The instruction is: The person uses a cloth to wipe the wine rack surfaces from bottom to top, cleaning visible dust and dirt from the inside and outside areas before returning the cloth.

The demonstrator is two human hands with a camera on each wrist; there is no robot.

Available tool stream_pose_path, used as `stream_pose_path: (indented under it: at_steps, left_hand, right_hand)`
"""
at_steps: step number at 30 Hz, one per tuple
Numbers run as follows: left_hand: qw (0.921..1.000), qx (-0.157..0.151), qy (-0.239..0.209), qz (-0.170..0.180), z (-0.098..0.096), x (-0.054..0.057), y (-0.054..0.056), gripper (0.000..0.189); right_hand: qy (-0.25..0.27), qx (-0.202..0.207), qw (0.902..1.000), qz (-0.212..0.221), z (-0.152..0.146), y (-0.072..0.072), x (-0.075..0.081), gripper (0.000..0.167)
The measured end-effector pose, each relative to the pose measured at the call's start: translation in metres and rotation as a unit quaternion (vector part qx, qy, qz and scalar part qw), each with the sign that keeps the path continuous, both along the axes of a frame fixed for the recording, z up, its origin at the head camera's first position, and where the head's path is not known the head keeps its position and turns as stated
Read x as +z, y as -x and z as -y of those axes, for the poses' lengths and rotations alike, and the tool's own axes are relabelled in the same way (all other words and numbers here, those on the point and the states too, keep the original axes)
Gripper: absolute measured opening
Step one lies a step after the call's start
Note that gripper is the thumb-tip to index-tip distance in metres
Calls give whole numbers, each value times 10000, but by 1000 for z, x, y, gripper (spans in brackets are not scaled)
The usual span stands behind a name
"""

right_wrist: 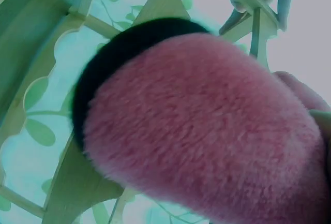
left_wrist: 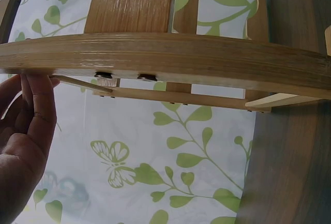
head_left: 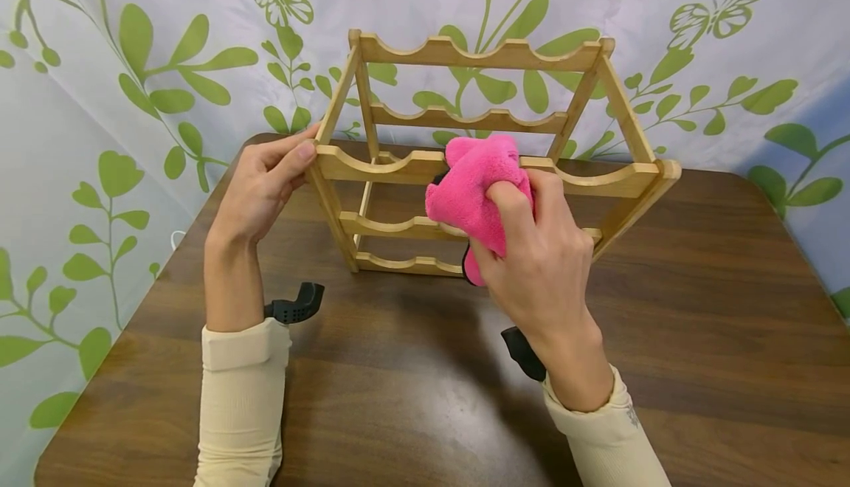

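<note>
A light wooden wine rack (head_left: pixel 415 168) with scalloped rails stands on the table. My left hand (head_left: pixel 255 188) grips its upper left front corner, thumb in front and fingers behind. In the left wrist view, the fingers of that left hand (left_wrist: pixel 31 115) meet the edge of a side post (left_wrist: pixel 207 56). Bunched in my right hand (head_left: pixel 547 258) is a fluffy pink cloth (head_left: pixel 474 188), pressed over the middle of the front upper rail. Seen close in the right wrist view, the pink cloth (right_wrist: pixel 196 120) has a black edge and hides much of the rack behind.
The dark brown wooden table (head_left: pixel 398 398) extends under and around the rack. Behind it hangs a white backdrop (head_left: pixel 199 0) printed with green leaves and butterflies. Black wrist mounts (head_left: pixel 299 304) stick out from both forearms.
</note>
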State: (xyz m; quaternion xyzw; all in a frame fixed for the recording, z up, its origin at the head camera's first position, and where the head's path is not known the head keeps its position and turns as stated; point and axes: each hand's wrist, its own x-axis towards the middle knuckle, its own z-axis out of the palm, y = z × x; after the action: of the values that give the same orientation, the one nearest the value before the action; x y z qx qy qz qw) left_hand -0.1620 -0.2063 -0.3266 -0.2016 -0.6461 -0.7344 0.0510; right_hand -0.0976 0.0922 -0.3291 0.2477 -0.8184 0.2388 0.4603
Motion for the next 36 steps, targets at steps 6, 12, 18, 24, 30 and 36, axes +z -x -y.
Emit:
stream_pose_path:
  at_steps: [6, 12, 18, 24, 30, 36]
  left_hand:
    - [10000, -6, 4, 3, 0, 0, -1, 38]
    - [10000, -5, 12, 6, 0, 0, 0, 38]
    - [10000, 11, 33, -4, -1, 0, 0, 38]
    - [10000, -18, -23, -15, 0, 0, -1, 38]
    - [9999, -24, -109, 1, 0, 0, -1, 38]
    - [9999, -25, -117, -46, 0, -1, 0, 37]
  right_hand:
    - [-17, -529, 9982, 285, -2, -4, 4, 38]
    - [40, -774, 9959, 467, -9, -7, 9, 33]
    - [145, -1032, 9922, 678, -19, -11, 18, 37]
    - [196, -1354, 9855, 1006, -33, -16, 26, 37]
    - [225, -1686, 9773, 1261, -46, -19, 31, 38]
    - [310, -1950, 9725, 1236, -56, -22, 35, 38]
